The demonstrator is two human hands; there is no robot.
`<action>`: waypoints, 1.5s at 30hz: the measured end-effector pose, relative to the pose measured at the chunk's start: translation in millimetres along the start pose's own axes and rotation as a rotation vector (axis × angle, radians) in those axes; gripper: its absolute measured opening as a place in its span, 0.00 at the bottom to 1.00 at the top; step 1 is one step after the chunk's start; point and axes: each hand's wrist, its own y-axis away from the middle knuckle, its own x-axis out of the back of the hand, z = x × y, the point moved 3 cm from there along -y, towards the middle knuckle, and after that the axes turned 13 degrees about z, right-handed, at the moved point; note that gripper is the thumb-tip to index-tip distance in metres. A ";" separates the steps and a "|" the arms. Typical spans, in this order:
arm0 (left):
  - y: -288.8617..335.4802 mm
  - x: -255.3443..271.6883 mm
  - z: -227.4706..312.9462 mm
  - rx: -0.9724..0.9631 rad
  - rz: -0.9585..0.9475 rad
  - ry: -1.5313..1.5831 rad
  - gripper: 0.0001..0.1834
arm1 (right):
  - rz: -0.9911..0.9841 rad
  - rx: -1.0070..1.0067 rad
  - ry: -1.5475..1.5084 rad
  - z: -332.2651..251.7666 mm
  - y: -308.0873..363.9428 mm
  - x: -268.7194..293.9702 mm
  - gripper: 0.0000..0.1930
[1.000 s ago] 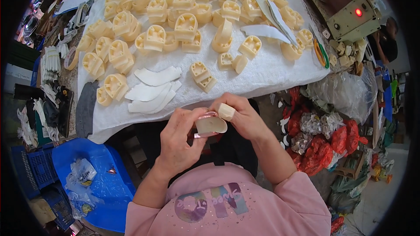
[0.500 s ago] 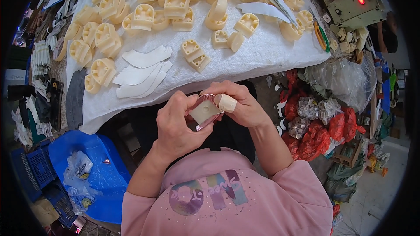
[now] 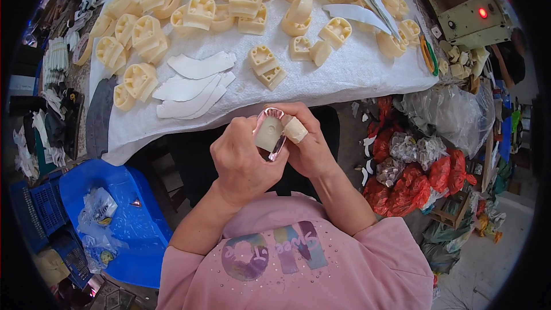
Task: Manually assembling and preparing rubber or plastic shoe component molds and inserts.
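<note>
Pinching the pink-rimmed piece [image 3: 268,137] from both sides, fingers [image 3: 245,127] of left hand [image 3: 243,155] and right hand [image 3: 311,148] seemingly steady it for viewing.

A white cloth-covered tabletop [image 3: 350,73] stands ahead, a glossy blue plastic chair [image 3: 143,247] lower left; pale grey floor [image 3: 513,247] shows lower right; 1 red light [image 3: 482,13] glows on a grey-green metal box [image 3: 466,27].

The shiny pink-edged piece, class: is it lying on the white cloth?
No, the left hand and right hand hold the shiny pink-edged piece between them, nearer the body than the white cloth.
</note>
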 end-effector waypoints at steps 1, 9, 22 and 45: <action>0.1 1.1 -1.0 -0.030 0.005 -0.019 0.22 | 0.044 0.202 0.350 -6.0 1.0 -3.2 0.14; 3.6 34.6 -29.4 0.097 0.042 0.018 0.21 | -0.132 0.534 0.947 -15.6 -14.7 -26.3 0.13; 206.5 289.3 -290.9 1.166 0.290 -0.563 0.12 | -0.386 1.137 1.777 -19.2 -100.2 -86.5 0.08; -6.7 145.1 -93.2 0.130 0.326 -0.278 0.12 | -0.875 1.042 1.982 -7.4 -122.6 -110.1 0.05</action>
